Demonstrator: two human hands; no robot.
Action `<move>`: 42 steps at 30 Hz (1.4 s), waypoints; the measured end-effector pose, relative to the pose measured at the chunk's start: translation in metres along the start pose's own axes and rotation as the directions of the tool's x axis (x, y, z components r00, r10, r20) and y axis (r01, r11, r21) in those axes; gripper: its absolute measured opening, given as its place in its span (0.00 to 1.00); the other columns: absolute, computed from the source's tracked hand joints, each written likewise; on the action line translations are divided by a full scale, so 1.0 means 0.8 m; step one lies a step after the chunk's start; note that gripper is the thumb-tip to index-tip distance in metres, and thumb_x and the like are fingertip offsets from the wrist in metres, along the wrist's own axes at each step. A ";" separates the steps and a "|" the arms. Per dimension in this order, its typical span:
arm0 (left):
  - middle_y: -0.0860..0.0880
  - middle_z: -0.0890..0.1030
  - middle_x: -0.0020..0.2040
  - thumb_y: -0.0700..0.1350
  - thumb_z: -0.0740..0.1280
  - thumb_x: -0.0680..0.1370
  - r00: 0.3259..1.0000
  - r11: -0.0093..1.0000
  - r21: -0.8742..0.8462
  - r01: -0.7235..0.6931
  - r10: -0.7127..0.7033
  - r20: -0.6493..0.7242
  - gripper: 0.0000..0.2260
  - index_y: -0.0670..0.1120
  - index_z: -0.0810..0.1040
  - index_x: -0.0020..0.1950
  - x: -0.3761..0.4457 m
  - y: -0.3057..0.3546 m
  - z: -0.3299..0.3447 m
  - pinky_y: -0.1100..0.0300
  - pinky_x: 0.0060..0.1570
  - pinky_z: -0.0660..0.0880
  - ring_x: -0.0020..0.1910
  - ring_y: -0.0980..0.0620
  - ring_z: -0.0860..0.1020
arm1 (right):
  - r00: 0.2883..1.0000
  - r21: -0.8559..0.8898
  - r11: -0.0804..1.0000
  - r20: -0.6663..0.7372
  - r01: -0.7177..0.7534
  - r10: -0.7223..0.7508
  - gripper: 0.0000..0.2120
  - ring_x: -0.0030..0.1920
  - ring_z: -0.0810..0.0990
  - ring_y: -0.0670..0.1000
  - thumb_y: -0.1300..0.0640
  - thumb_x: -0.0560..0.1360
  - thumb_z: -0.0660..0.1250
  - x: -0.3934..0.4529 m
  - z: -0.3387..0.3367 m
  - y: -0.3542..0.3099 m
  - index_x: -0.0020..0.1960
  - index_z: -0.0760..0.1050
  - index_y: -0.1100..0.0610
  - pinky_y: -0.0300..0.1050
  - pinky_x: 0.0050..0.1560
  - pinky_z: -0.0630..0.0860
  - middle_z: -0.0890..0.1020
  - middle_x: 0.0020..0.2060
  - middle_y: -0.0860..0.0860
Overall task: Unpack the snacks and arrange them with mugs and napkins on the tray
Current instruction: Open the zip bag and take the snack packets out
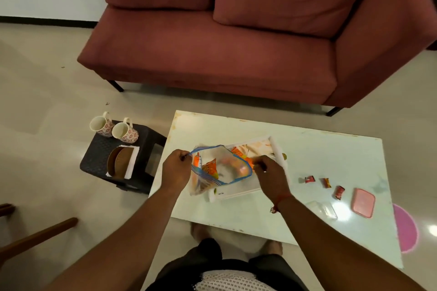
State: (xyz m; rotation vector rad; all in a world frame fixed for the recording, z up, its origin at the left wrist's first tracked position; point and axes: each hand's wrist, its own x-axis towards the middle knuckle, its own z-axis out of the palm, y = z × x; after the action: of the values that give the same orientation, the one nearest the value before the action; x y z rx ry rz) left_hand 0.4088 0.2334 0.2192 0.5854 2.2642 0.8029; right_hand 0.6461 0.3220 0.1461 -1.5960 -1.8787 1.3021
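Pinching the zip bag (221, 168) at opposite rim ends over the tray (279, 151): left hand (176, 171) at nine o'clock, right hand (269, 176) at three. Mouth stretched along that axis; snack packets (210, 168) inside, nearer the left hand.

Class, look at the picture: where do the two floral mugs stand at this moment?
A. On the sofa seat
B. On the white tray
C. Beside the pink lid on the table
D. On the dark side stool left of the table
D: both floral mugs stand on the dark side stool, behind the napkins.
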 end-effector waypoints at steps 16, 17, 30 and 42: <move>0.49 0.83 0.49 0.44 0.64 0.81 0.974 0.968 -0.115 -0.222 0.225 0.015 0.05 0.49 0.79 0.50 -0.126 0.149 0.114 0.51 0.47 0.83 0.49 0.48 0.82 | 0.686 -0.373 0.920 0.638 -0.120 0.348 0.22 0.68 0.72 0.60 0.50 0.82 0.59 0.049 -0.050 -0.020 0.70 0.70 0.61 0.57 0.70 0.67 0.73 0.69 0.57; 0.48 0.82 0.49 0.44 0.64 0.81 0.972 0.966 -0.117 -0.231 0.233 0.005 0.05 0.49 0.79 0.51 -0.129 0.152 0.116 0.52 0.46 0.84 0.49 0.48 0.82 | 0.692 -0.395 0.915 0.636 -0.088 0.341 0.19 0.67 0.74 0.61 0.54 0.81 0.61 0.057 -0.045 -0.005 0.69 0.72 0.61 0.58 0.69 0.70 0.75 0.68 0.59; 0.45 0.81 0.52 0.44 0.64 0.81 0.993 0.995 -0.046 -0.090 0.086 -0.085 0.03 0.46 0.77 0.53 -0.085 0.110 0.073 0.48 0.41 0.84 0.50 0.46 0.81 | 0.954 -0.313 0.926 0.275 0.210 -0.123 0.07 0.50 0.79 0.56 0.57 0.71 0.68 0.005 -0.069 -0.096 0.49 0.78 0.56 0.46 0.48 0.76 0.82 0.48 0.55; 0.39 0.76 0.54 0.36 0.63 0.80 0.950 0.906 -0.333 0.261 -0.302 -0.079 0.05 0.45 0.74 0.52 0.017 0.003 -0.034 0.39 0.45 0.81 0.54 0.38 0.77 | 0.930 0.371 0.926 -0.314 -0.064 0.191 0.12 0.50 0.82 0.50 0.65 0.74 0.59 0.033 -0.041 -0.065 0.49 0.79 0.52 0.50 0.52 0.80 0.83 0.48 0.48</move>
State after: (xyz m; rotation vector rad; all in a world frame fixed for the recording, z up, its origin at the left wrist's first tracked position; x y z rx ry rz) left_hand 0.3808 0.2326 0.2311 0.0523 2.1989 1.0527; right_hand 0.6327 0.3623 0.1976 -1.6438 -1.2645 1.2300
